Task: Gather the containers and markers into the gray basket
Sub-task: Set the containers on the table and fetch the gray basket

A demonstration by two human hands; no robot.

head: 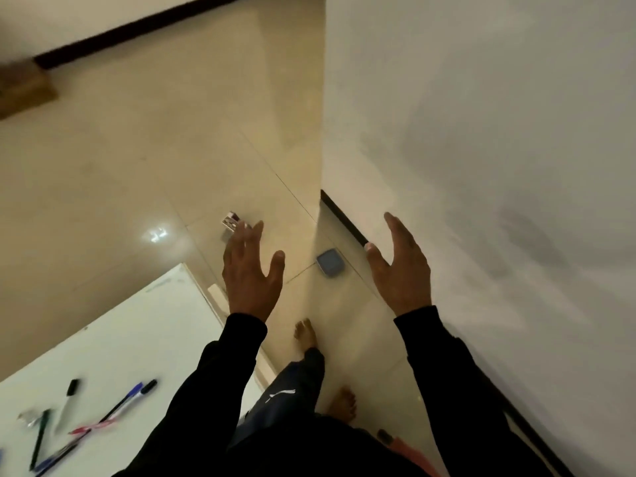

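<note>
Both hands are raised in front of the person with nothing in them. The left hand (253, 270) is spread wide, fingers fanned and slightly blurred, thumb held apart, its back toward the camera. The right hand (401, 266) is likewise wide and empty, palm turned inward toward the left, fingers together and pointing forward, thumb stretched out to the side. Neither hand touches any object. Both forearms reach forward in long black sleeves (213, 383), roughly parallel and well apart.

Below the hands lies a glossy beige tiled floor (120, 160). A small gray-blue square container (328, 262) sits on the tiles between the two hands, near the black skirting (342, 218) at the corner of the white wall (481, 132). A small silver and white box-like container (231, 224) stands on the floor just beyond the left fingertips; whether they touch cannot be told.

At lower left a white board-like surface (113, 339) holds the scattered markers and pens: a white marker with a black cap (68, 401), a blue pen (129, 395), a black-capped pen (144, 389), a red pen (93, 426), a green pen (39, 438), and a dark blue pen (56, 456), several crossing one another. The person's bare feet (304, 333) stand on the tiles beside the board. No gray basket shows in the head view.
</note>
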